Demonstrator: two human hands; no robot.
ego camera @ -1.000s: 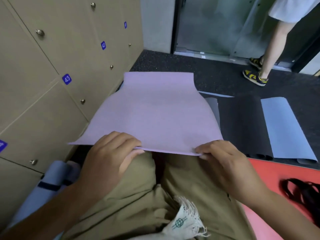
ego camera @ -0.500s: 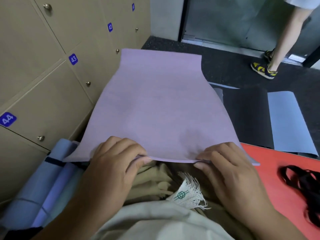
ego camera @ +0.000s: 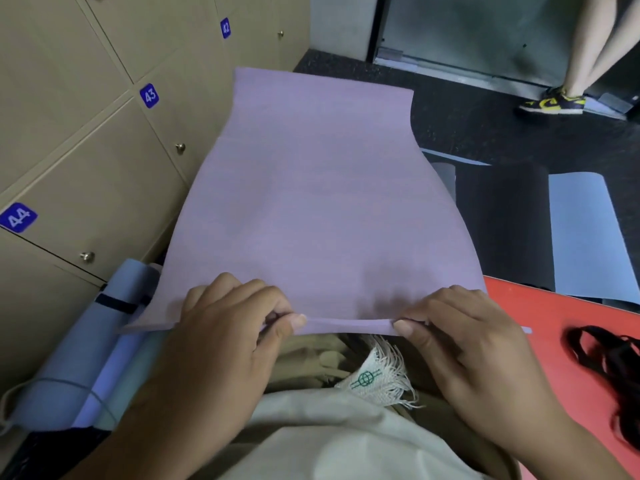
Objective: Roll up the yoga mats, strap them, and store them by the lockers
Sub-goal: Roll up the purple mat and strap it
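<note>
i pinch the mat near edge with both hands, left hand and right hand level; it runs lengthwise toward frame top.

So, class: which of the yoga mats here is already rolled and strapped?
The light blue mat beside the lockers: a dark strap circles it; the purple, black and red mats lie unrolled.

Mat right of lockers (adjacent)
</note>
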